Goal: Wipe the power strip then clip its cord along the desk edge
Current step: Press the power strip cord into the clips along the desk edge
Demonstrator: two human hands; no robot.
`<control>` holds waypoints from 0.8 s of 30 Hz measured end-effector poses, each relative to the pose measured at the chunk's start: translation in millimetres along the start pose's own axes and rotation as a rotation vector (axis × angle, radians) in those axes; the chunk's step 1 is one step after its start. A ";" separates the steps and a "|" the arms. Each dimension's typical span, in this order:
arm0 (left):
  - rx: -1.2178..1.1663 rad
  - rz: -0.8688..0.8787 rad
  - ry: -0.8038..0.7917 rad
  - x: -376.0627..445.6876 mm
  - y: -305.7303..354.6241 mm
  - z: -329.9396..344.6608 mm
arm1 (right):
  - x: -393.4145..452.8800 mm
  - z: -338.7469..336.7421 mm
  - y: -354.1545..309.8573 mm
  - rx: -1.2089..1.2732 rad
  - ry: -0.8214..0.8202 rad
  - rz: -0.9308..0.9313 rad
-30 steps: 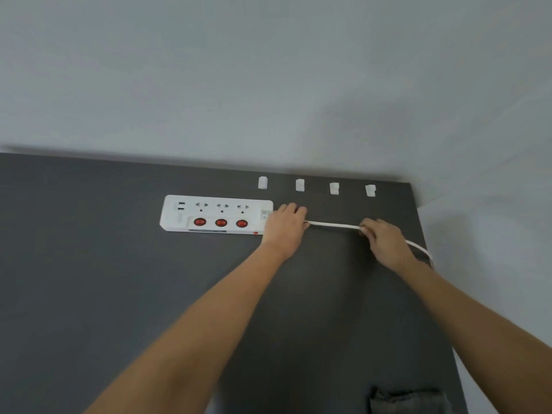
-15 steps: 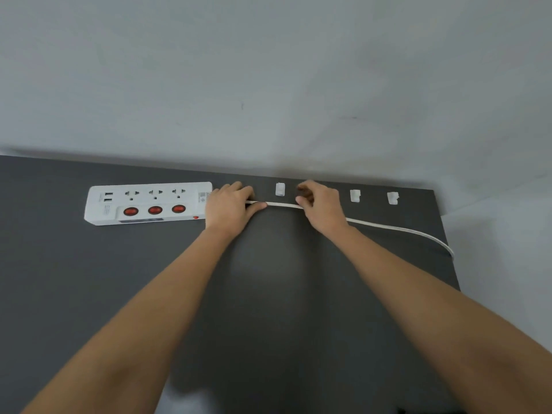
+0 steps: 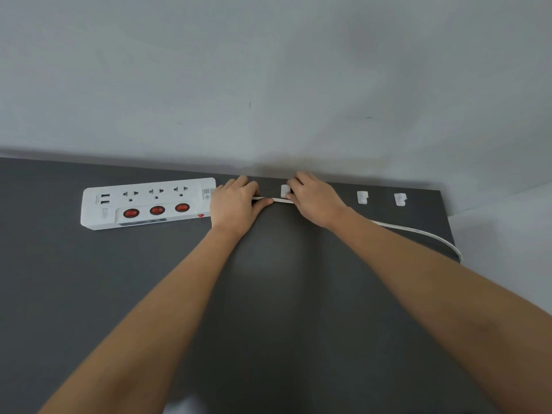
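A white power strip (image 3: 148,203) with three red switches lies near the far edge of the dark grey desk (image 3: 268,294). Its white cord (image 3: 418,233) runs right and drops over the desk's right edge. My left hand (image 3: 236,204) pinches the cord just right of the strip. My right hand (image 3: 316,200) grips the cord beside the first white clip (image 3: 285,191) and covers another clip. Between my hands a short stretch of cord shows taut, just below that clip. Two more clips, one (image 3: 362,197) and another (image 3: 399,199), stand further right.
A pale wall (image 3: 268,85) rises directly behind the desk's far edge. The desk's right edge (image 3: 451,231) is close to the last clip, with light floor beyond it.
The view has shifted, so the strip sits further left in frame. Both hands slid the cord up toward the back edge; my right hand moved left along the cord to the first clips.
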State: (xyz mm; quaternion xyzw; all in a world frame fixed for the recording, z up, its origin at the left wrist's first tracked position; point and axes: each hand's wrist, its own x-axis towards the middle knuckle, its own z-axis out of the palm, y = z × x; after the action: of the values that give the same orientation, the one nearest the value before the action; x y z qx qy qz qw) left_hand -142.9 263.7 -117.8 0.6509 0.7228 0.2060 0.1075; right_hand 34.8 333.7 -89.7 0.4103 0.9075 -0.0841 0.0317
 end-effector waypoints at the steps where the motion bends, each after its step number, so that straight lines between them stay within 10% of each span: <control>1: 0.002 0.007 0.002 -0.4 -0.4 -0.1 | 0.8 -1.4 1.3 0.020 -0.011 -0.010; 24: -0.007 0.009 0.039 3.4 2.1 1.0 | 24.1 -18.3 4.1 0.148 -0.146 0.046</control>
State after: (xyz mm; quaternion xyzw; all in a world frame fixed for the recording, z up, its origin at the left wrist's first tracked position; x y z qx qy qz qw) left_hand -141.0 267.4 -117.4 0.6497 0.7209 0.2217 0.0949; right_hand 22.1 357.4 -75.3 0.4252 0.8844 -0.1796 0.0694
